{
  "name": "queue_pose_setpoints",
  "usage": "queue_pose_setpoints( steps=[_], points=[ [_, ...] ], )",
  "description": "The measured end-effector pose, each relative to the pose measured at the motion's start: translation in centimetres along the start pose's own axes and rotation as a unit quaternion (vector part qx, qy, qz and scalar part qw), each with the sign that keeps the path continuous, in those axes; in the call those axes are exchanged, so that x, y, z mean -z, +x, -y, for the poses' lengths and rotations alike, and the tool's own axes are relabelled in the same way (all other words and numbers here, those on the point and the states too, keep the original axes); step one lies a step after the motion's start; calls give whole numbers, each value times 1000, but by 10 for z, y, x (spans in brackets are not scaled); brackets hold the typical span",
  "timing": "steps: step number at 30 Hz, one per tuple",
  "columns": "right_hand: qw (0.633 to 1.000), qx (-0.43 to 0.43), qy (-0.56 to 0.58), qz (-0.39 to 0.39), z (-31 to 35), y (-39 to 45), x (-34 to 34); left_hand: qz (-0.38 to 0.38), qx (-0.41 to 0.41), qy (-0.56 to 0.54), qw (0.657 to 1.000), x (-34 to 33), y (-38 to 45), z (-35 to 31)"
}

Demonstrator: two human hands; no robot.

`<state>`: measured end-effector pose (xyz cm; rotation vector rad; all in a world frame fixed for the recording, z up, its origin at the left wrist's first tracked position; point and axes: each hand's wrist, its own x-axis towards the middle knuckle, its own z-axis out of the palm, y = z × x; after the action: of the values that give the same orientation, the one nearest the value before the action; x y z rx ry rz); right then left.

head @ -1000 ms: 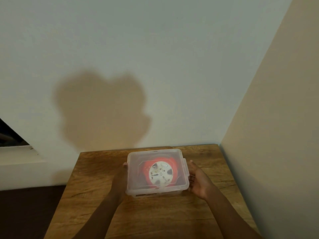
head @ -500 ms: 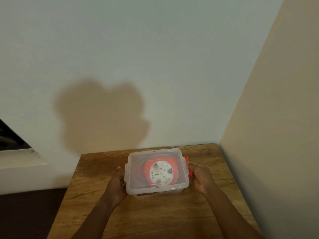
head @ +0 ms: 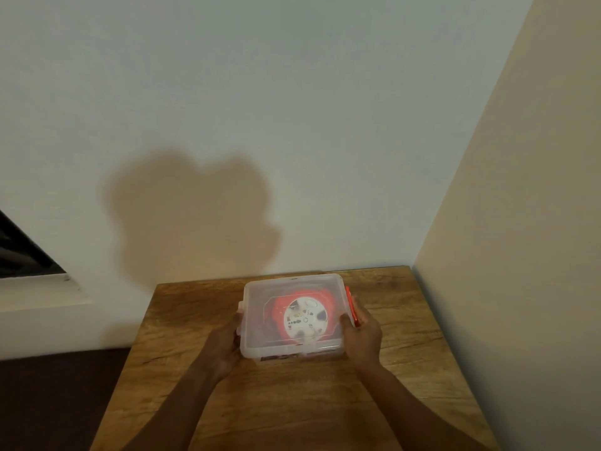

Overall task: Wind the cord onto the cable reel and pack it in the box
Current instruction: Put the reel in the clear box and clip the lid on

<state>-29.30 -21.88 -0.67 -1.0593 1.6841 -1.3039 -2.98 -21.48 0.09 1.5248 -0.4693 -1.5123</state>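
A wooden table (head: 292, 402) with a pronounced grain pattern stands in a room corner. Its far edge meets a pale wall (head: 260, 92); its right edge lies along a cream-coloured side wall (head: 527, 255). A broad shadow (head: 192, 216) falls on the pale wall above the far edge. At the left, a dark window opening (head: 22, 252) sits above a white sill (head: 42, 288), and a dark floor area (head: 58, 402) lies beside the table's left edge.

The box (head: 294, 320), a translucent plastic container with its lid (head: 260, 307) fitted, rests on the table near the far edge, slightly right of centre. The cable reel (head: 304, 317), red with a white circular face, lies flat inside and shows blurred through the lid. Small markings on the white face are too small to read. A label strip on the box's near wall is likewise illegible.

The left hand (head: 227, 343) grips the left side of the box, fingers curled around the side clip. The right hand (head: 362, 333) grips the right side, fingers curled over a red latch (head: 351, 304). Both forearms extend from the near edge.
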Motion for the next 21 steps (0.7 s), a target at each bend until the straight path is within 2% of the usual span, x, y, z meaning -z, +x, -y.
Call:
queue_pose_setpoints(
  steps=[10, 15, 21],
  points=[
    [993, 65, -98, 0, -6, 2, -2, -8, 0, -16, 1000, 1, -5, -5],
    [992, 74, -103, 0, -9, -1, -5, -63, -70, 9, 996, 3, -3, -9],
    [989, 87, -115, 8, -11, -1, -3, -27, -132, 74, 988, 3, -8, -11]
  ],
)
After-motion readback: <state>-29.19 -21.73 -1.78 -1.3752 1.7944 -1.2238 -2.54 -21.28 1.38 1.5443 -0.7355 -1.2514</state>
